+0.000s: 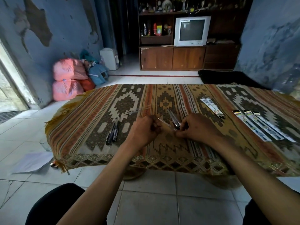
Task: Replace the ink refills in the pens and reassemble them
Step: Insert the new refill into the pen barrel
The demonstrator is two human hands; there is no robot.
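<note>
Low desk point(162, 158) under a patterned cloth in a blue-walled room, both hands busy with one pen at its middle.

The left hand point(144, 130) has a narrow grip pinched on a clear, thin part point(164, 123), likely a refill or barrel, and the right hand point(196, 127) grips the dark pen body point(174, 120); whether the part is going in or coming out I cannot tell. By my judgement the work is midway: three dark pens point(112, 131) lie together to the left, a clear piece point(132, 112) lies beyond them, and packets near the right point(211, 108) and three more packs at the far right point(259, 127) look unopened. Nothing blocks the hands; paper point(32, 161) and a glass point(44, 143) sit on the floor, well apart.
</note>
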